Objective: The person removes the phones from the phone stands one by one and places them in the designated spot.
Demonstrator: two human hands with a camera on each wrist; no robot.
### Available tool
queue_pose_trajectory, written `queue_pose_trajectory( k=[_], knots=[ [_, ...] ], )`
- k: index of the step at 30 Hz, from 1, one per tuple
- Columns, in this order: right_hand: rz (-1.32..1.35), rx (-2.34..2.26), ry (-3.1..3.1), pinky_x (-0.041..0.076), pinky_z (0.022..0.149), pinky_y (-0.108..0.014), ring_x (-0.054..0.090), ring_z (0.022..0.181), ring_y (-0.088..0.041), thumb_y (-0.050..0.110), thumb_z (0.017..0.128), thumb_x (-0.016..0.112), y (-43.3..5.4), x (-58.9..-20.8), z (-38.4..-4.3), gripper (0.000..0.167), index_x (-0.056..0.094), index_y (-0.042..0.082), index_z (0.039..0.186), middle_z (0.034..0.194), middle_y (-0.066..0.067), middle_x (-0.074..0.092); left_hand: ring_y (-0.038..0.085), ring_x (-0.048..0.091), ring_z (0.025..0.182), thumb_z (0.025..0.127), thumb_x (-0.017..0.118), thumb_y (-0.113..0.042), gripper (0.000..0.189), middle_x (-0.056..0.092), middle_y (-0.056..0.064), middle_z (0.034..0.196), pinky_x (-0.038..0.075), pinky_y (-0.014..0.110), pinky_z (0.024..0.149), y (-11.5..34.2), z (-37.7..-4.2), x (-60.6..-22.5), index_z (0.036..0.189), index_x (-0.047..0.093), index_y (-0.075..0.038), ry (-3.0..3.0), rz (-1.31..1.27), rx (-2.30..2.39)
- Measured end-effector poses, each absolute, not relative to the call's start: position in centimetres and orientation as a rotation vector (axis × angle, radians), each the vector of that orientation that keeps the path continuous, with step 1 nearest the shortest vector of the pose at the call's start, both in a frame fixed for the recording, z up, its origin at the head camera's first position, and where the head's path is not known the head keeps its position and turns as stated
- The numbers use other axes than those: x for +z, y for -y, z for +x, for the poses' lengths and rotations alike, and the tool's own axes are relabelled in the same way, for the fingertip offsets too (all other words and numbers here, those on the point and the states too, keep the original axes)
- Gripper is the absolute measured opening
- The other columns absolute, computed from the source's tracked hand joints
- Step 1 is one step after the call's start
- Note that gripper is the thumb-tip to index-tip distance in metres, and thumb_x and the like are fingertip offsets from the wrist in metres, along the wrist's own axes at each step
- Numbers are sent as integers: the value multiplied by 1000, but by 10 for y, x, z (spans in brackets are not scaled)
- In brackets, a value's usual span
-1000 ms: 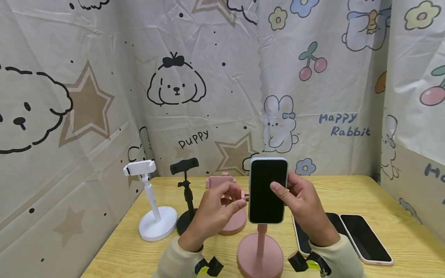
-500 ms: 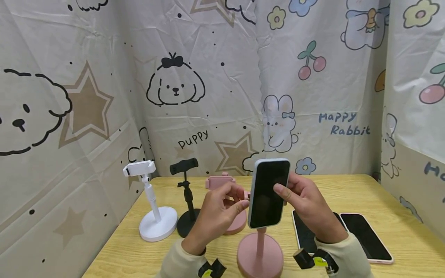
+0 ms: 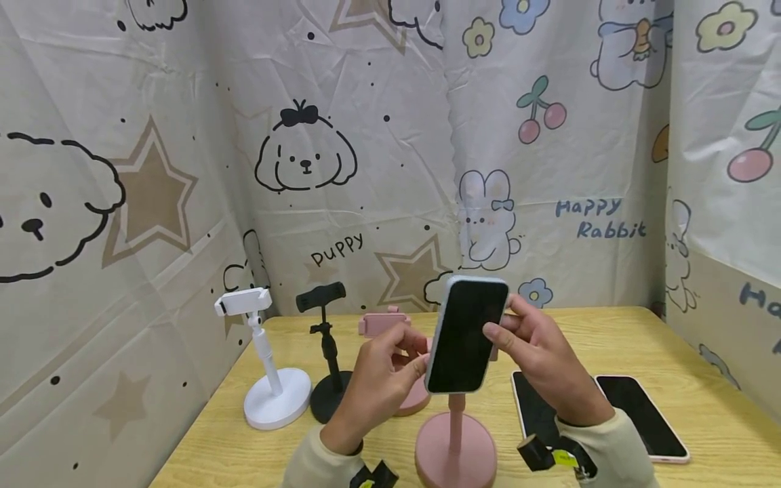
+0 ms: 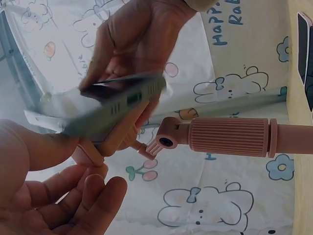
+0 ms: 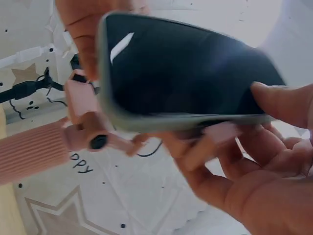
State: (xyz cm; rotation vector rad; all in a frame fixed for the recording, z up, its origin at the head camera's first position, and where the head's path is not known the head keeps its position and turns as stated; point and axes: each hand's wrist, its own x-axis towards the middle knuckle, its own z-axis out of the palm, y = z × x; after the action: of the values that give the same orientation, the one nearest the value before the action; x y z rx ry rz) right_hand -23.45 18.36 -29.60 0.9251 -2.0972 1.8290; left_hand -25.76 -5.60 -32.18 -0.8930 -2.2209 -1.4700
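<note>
A dark-screened smartphone point(image 3: 466, 332) with a pale case stands tilted in front of the pink phone stand point(image 3: 456, 444). My right hand point(image 3: 543, 362) holds it by the right side, thumb on the screen point(image 5: 186, 73) and fingers behind. At its other edge my left hand point(image 3: 378, 383) pinches the stand's pink clamp point(image 4: 89, 152), with the thumb against the phone's edge. The right wrist view shows another pink clamp end point(image 5: 212, 142) below the phone, near my right fingers. From the head view the phone hides most of the clamp.
White point(image 3: 277, 398), black point(image 3: 329, 394) and second pink point(image 3: 384, 324) phone stands line the table's left and back. Two more phones lie at the right, one dark-screened point(image 3: 533, 403) partly behind my right arm and one pink-edged point(image 3: 647, 417). Printed cloth point(image 3: 390, 203) walls the table point(image 3: 610, 339).
The phone has gone from nearly upright to tilted, its top leaning right and its lower end shifted left. My right hand moved slightly right; my left hand stays at the clamp.
</note>
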Motion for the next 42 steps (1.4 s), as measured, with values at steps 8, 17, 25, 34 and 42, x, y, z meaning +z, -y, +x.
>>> queue_pose_trajectory(
  k=[8, 17, 25, 34, 42],
  knots=[
    [867, 1579, 2091, 54, 76, -30, 66, 83, -24, 0, 93, 60, -187, -292, -226, 24, 59, 4, 117, 103, -10, 68, 13, 60, 75, 85, 74, -12, 12, 64, -6, 85, 52, 26, 64, 55, -257, -322, 90, 64, -14, 2199, -876, -1499],
    [903, 1669, 2090, 53, 86, -33, 69, 96, -27, 2, 93, 61, -185, -295, -228, 26, 60, 5, 119, 108, -11, 69, 14, 60, 76, 85, 75, -17, 12, 64, -6, 85, 52, 26, 66, 56, -256, -323, 92, 65, -14, 2220, -867, -1499],
    [842, 1725, 2056, 51, 90, -30, 65, 96, -22, 2, 96, 56, -193, -287, -216, 25, 56, -1, 121, 104, -13, 68, 13, 60, 78, 84, 75, -19, 13, 65, -4, 86, 53, 27, 67, 56, -257, -324, 92, 66, -15, 2210, -874, -1583],
    [872, 1962, 1701, 50, 91, -29, 58, 104, -20, -5, 100, 42, -225, -276, -208, 31, 44, -10, 131, 119, -15, 58, 14, 61, 78, 86, 73, -20, 11, 66, -4, 88, 53, 26, 67, 56, -259, -325, 93, 66, -15, 2193, -905, -1599],
    [299, 1724, 1735, 44, 91, -13, 53, 101, -14, 10, 98, 55, -276, -285, -214, 40, 50, 2, 137, 115, -4, 55, 13, 62, 83, 87, 72, -21, 12, 67, -4, 91, 54, 27, 71, 55, -261, -326, 94, 64, -14, 2229, -891, -1578]
  ],
)
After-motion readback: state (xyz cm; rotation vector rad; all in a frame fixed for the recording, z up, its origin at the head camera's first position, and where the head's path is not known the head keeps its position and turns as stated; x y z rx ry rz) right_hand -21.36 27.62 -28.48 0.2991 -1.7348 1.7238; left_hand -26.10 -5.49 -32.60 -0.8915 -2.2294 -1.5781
